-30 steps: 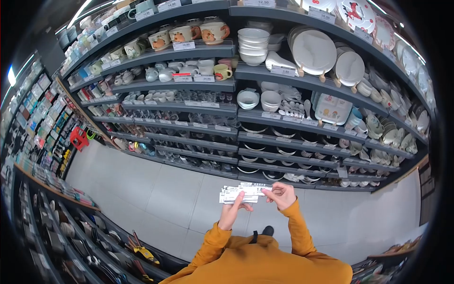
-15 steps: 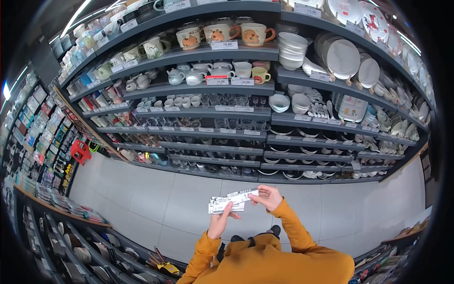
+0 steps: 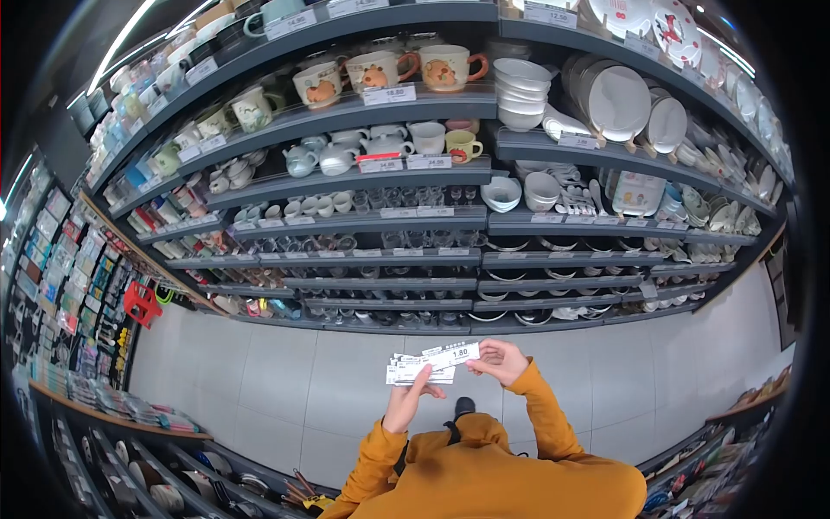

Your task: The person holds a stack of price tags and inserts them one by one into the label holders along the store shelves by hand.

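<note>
My left hand (image 3: 408, 405) is closed on a fanned stack of white price labels (image 3: 406, 374), its thumb laid over their front. With thumb and fingers, my right hand (image 3: 503, 362) pinches the right end of one price label (image 3: 456, 354) printed "1.80". That label slants up to the right and still overlaps the stack. Smaller print on the labels is too fine to read. Both hands are in front of my body, above the tiled floor and apart from the shelves.
A long shelf unit ahead carries cartoon mugs (image 3: 445, 69), teapots (image 3: 337, 156), stacked white bowls (image 3: 522, 86) and plates (image 3: 618, 102), with price labels along its edges. A red stool (image 3: 142, 304) stands at left. Low racks of kitchenware (image 3: 164, 495) flank me behind.
My right hand has shifted slightly right with the label, so more of its "1.80" print shows. The shelves sit a little further left in view, and one shoe now shows ahead.
</note>
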{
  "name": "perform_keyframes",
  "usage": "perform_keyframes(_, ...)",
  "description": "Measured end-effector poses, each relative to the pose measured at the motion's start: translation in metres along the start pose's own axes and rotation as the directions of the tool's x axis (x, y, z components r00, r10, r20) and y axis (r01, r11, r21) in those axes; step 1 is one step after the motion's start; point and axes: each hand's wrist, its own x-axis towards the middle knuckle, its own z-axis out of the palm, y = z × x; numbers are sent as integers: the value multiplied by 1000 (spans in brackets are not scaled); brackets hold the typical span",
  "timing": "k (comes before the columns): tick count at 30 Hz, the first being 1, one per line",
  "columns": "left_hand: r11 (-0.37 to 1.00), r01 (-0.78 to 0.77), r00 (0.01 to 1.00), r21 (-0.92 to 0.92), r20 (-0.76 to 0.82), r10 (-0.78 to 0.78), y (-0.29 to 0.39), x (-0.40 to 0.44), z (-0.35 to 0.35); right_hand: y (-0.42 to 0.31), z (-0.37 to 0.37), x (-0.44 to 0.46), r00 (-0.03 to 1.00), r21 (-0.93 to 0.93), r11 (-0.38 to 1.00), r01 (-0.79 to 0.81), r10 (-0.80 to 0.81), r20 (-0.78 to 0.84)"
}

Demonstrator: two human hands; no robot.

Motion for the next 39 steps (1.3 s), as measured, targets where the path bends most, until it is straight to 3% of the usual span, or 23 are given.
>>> perform_keyframes(10, 997, 45, 997, -61, 66, -41, -12, 89, 34, -27, -71, 33, 998, -15, 998, 59, -59, -10)
perform_keyframes(21, 996, 82, 990, -29, 117, -79, -7, 126, 38, -34, -103, 72, 997, -127, 992, -14, 23, 68)
perform_keyframes(26, 992, 104, 994, -71, 39, -102, -7, 128, 32, -40, -110, 104, 984, -178, 982, 61, -30, 173)
perform_keyframes(28, 990, 86, 996, -114, -6, -88, -6, 126, 27, -46, -124, 127, 998, -157, 987, 30, -20, 64)
perform_keyframes(30, 988, 61, 997, -140, -30, -66, -3, 124, 21, -31, -159, 168, 980, -178, 967, 182, -193, -42)
perform_keyframes(32, 984, 86, 995, -155, -44, -94, -6, 120, 15, -18, -195, 211, 924, -251, 944, 216, -280, -262)
perform_keyframes(36, 981, 93, 992, -169, -70, -106, -8, 114, 10, 0, -248, 278, 835, -388, 869, 308, -442, -328)
perform_keyframes(37, 981, 90, 992, -174, -72, -103, -8, 113, 9, -2, -253, 286, 844, -480, 839, 257, -437, -312)
perform_keyframes(39, 980, 92, 991, -175, -84, -108, -9, 111, 7, -4, -255, 296, 857, -482, 835, 264, -432, -280)
